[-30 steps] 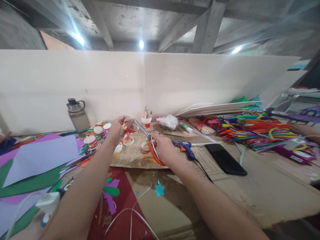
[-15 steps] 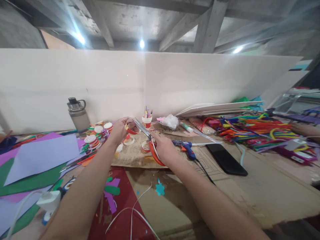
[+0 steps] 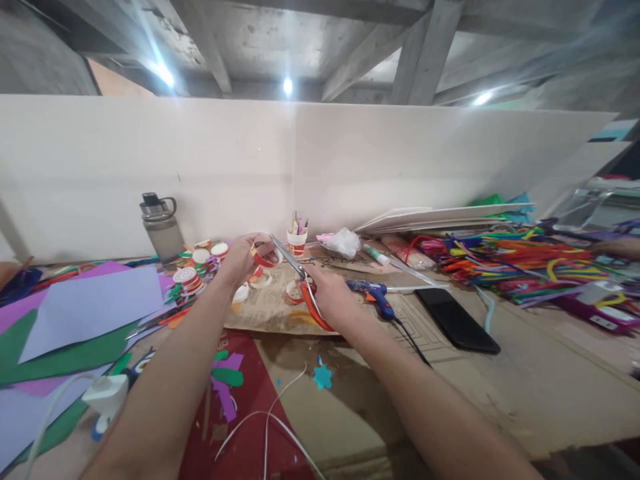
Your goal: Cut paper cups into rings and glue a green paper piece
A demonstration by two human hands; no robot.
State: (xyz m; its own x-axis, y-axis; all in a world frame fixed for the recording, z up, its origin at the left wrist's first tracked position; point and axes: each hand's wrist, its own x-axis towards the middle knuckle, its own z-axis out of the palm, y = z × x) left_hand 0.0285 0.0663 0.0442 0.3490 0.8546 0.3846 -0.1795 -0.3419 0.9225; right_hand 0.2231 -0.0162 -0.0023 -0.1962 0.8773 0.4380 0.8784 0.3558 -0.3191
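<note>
My left hand [image 3: 241, 260] is closed on a red and white paper cup ring [image 3: 265, 255], held above the table. Scissors [image 3: 311, 301] with orange-red handles are in my right hand [image 3: 331, 293], their blades pointing up and left beside the ring. Whether the blades touch the ring I cannot tell. Below them, another cut cup ring [image 3: 295, 291] lies on a brown cardboard sheet [image 3: 270, 319]. A cup [image 3: 297, 244] holding pens or tools stands just behind the scissors.
A bottle [image 3: 163, 230] stands at the back left near coloured paper sheets [image 3: 95, 307]. To the right lie a blue glue gun [image 3: 377, 297], a black phone [image 3: 457, 320] and a heap of pipe cleaners [image 3: 525, 260]. Another person's hand [image 3: 620, 248] shows at the far right.
The view has shifted slightly, so everything sits a little further right. The scissor blades look slightly closer together; my hands keep nearly the same pose.
</note>
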